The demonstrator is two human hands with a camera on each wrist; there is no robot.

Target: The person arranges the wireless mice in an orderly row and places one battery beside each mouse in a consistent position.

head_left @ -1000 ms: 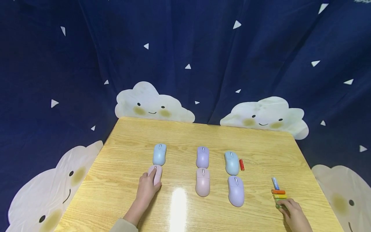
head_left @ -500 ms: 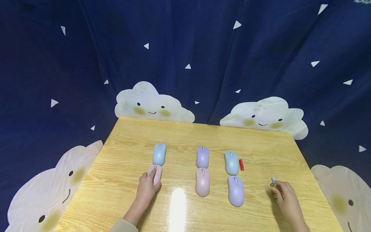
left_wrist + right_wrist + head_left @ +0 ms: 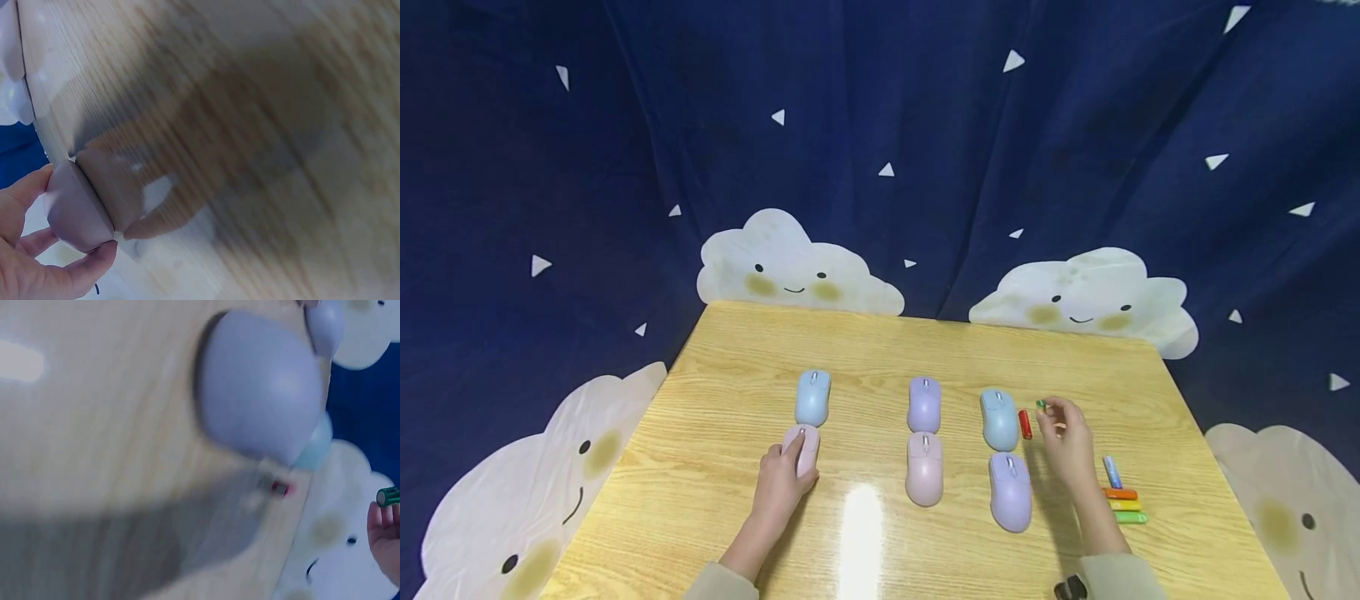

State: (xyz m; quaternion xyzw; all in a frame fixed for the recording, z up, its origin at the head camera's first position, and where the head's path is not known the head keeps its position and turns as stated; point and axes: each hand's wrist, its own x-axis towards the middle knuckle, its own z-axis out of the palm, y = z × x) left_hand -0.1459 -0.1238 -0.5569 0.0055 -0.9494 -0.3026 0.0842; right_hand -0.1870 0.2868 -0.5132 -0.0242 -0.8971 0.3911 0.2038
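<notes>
My left hand [image 3: 781, 482] grips a pink computer mouse [image 3: 807, 450]; in the left wrist view the fingers [image 3: 94, 269] and thumb sit on both sides of that mouse [image 3: 78, 209]. My right hand [image 3: 1067, 442] pinches a dark green battery [image 3: 1041, 405] above the table, just right of a red battery [image 3: 1026, 424]. In the right wrist view the green battery [image 3: 389, 497] shows at the fingertips, at the frame's right edge. The red battery lies beside a blue mouse [image 3: 1000, 421].
A second blue mouse [image 3: 812, 398] touches the pink one's far end. Purple [image 3: 924, 405] and pink [image 3: 924, 469] mice form a middle column; another purple mouse [image 3: 1011, 492] is at right. Blue [image 3: 1112, 472], orange [image 3: 1121, 494], yellow [image 3: 1124, 505] and light green [image 3: 1131, 517] batteries lie far right.
My right hand has picked up the dark green battery from the group at right and carried it left and away, close to the red battery. The left hand has stayed on the pink mouse.
</notes>
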